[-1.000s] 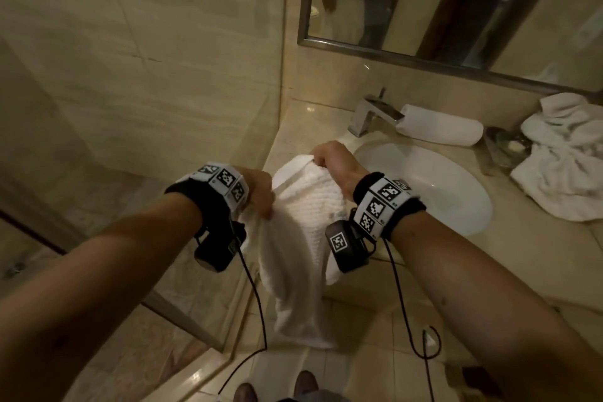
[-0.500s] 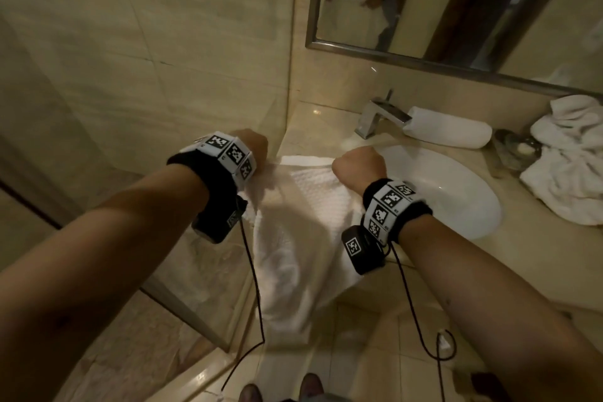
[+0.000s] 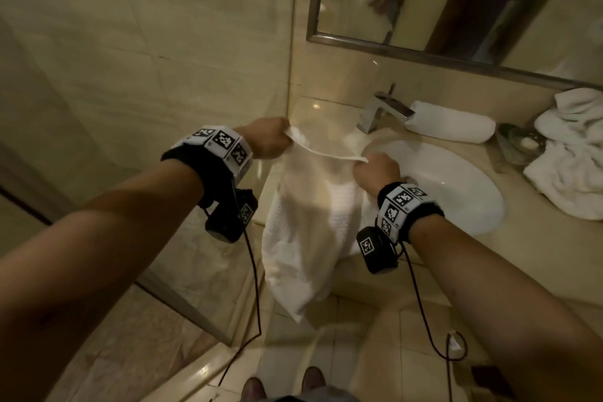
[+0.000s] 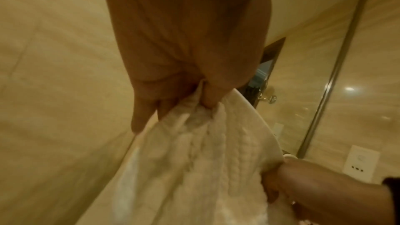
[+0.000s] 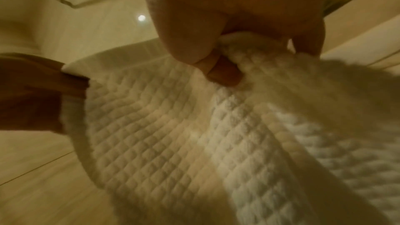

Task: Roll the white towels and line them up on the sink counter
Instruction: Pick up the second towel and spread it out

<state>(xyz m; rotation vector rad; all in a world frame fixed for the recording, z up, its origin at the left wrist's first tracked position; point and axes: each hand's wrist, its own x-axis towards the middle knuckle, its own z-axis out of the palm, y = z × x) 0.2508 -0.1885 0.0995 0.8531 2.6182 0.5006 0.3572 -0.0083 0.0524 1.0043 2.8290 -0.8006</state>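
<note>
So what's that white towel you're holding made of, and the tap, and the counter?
The white towel looks like soft woven cotton: its face is a grid of little puffy squares. The tap looks like polished metal, silvery with sharp bright reflections. The counter looks like glossy beige stone, maybe marble, since lamps mirror in it; it could be imitation.

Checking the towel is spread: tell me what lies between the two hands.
In the head view, only the white towel's top hem spans from the left hand to the right hand; its body hangs below.

Towel waffle-textured cloth; counter glossy, probably marble; faucet shiny metal.
</note>
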